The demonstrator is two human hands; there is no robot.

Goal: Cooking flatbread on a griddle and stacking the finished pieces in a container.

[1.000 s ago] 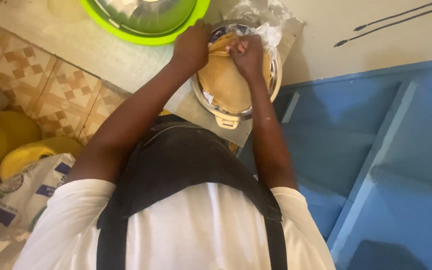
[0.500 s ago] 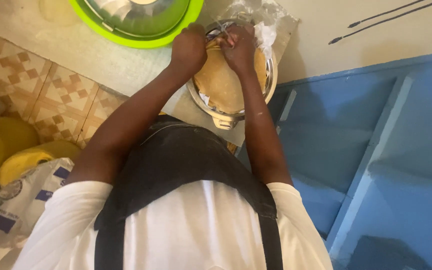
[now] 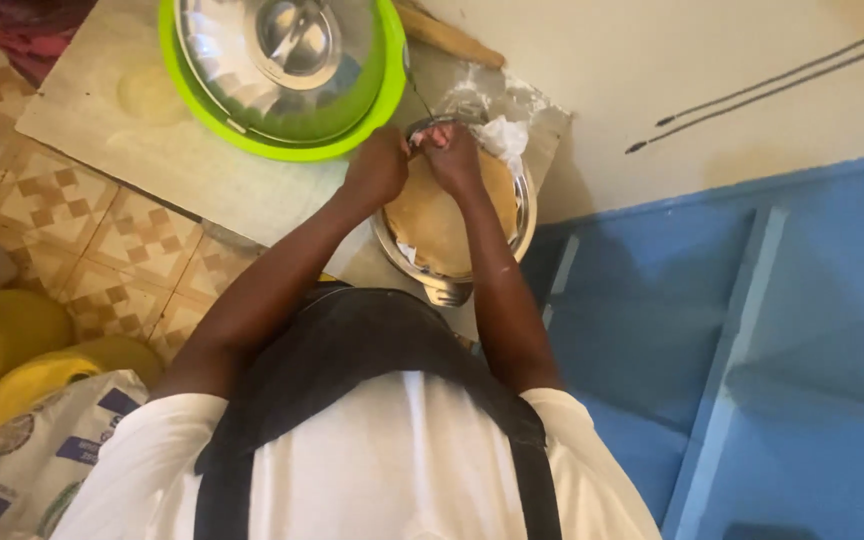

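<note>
Both hands meet at the far rim of a metal pan that sits at the near right corner of the desk. A round tan flatbread lies in the pan. The left hand is curled nearly closed at about eleven o'clock on the bread's edge; the right hand is bunched at twelve o'clock. Both seem to pinch something at that edge, but whether it is the bread itself or the crumpled clear plastic lying against it I cannot tell from here.

My worry is the pan's footing: it sits right at the desk's corner, its near lip seeming to overhang toward the person's dark apron. A hard tug on the far edge could tip or slide it off to the tiled floor. Thin bread pulled from two close points may also tear. At ten o'clock from the pan a green bowl with a steel lid sits just beside the left hand; a stray knuckle could knock it.
</note>
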